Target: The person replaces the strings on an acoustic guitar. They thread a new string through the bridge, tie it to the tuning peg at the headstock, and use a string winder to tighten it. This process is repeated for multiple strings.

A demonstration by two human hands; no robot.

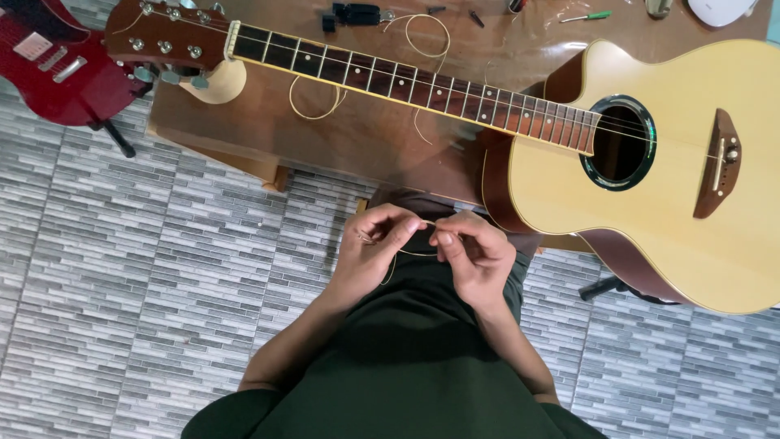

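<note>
- The left hand point(370, 244) and right hand point(475, 252) both pinch a thin, pale bronze guitar string point(406, 254) between their fingers, held above the lap, below the brown wooden tabletop point(382, 138).
- It looks light, springy and easily kinked; best gripped near its ends.
- The pale-topped acoustic guitar point(650, 162) lies across the tabletop.

Grey brick-patterned tile floor point(162, 268) beneath a brown wooden table point(366, 138)
</note>
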